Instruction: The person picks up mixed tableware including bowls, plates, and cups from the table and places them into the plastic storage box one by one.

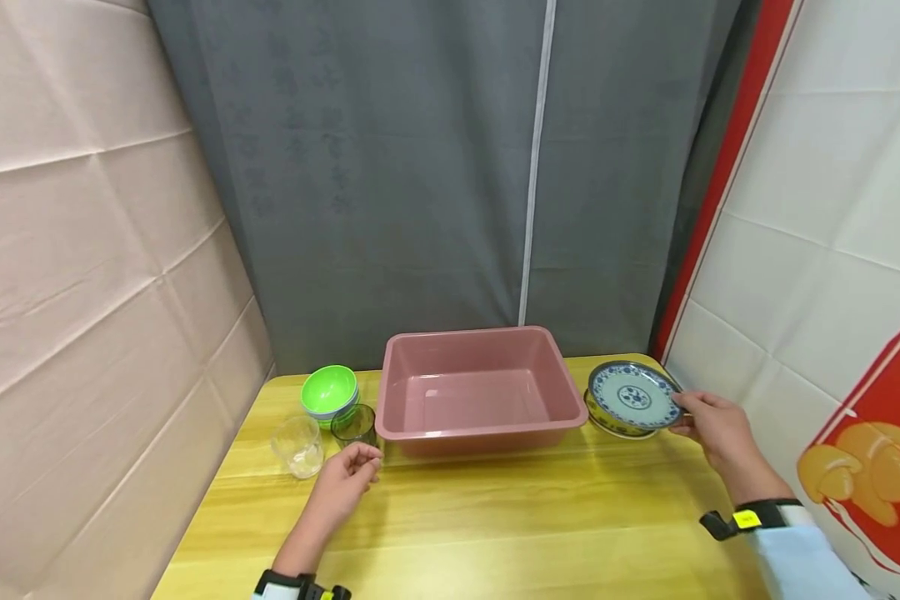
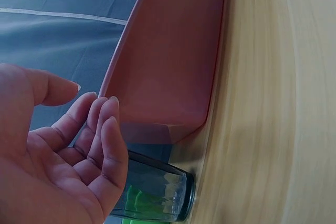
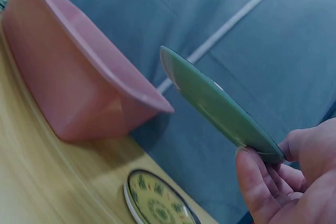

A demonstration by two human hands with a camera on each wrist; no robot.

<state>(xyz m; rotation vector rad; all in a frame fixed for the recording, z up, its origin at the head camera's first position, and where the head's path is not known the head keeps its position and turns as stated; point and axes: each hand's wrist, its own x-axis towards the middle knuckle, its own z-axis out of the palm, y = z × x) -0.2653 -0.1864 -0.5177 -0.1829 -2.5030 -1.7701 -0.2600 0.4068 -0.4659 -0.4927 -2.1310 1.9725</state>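
My right hand (image 1: 720, 429) pinches the rim of a blue-and-white patterned plate (image 1: 634, 395), thumb on top and fingers beneath. The right wrist view shows this plate's pale green underside (image 3: 220, 108) raised and tilted. Below it on the table lies a yellow patterned plate (image 3: 160, 203), apart from the held one. My left hand (image 1: 342, 483) hovers in front of a dark drinking glass (image 1: 354, 425), fingers loosely bent with nothing in them, as the left wrist view (image 2: 73, 150) shows. A pink plastic basin (image 1: 480, 433) stands between the two hands; its inside holds nothing visible.
Left of the dark glass stand a clear glass (image 1: 300, 450) and a green bowl (image 1: 329, 390) stacked on others. The wooden table (image 1: 495, 525) ends at a grey curtain (image 1: 390, 208) behind, with pale cloth walls (image 1: 105, 333) on both sides.
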